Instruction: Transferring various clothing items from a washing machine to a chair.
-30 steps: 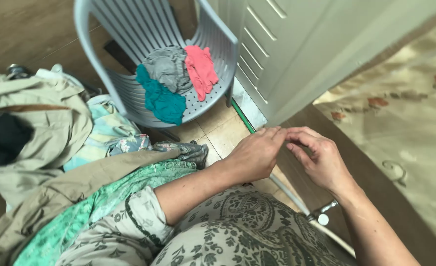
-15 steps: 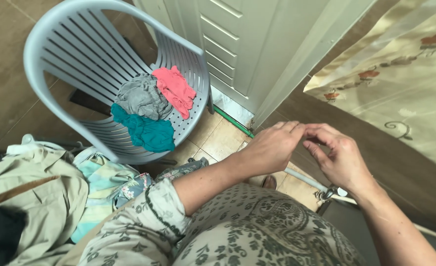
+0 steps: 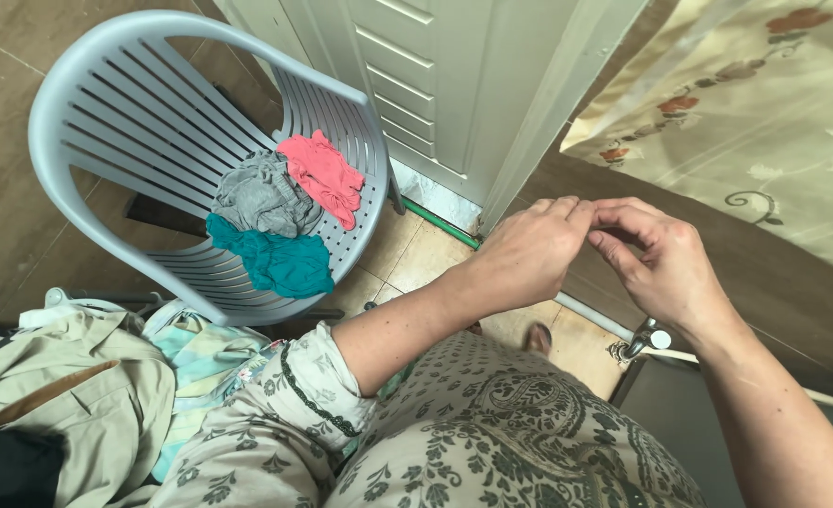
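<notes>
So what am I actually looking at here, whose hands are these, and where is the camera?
There is no machine here. A person wears one camera on the head, and it looks down at their own two bare hands and patterned clothing. The left hand and the right hand meet fingertip to fingertip in front of the body; whether something tiny is pinched between them is too small to tell. Below, on the tiled floor, stands a grey plastic chair. On its seat lie three crumpled cloths: a grey one, a pink one and a teal one. At lower left is a heap of clothes, mostly beige. Behind the chair is a white panelled door, and at upper right a flowered cream fabric.
</notes>
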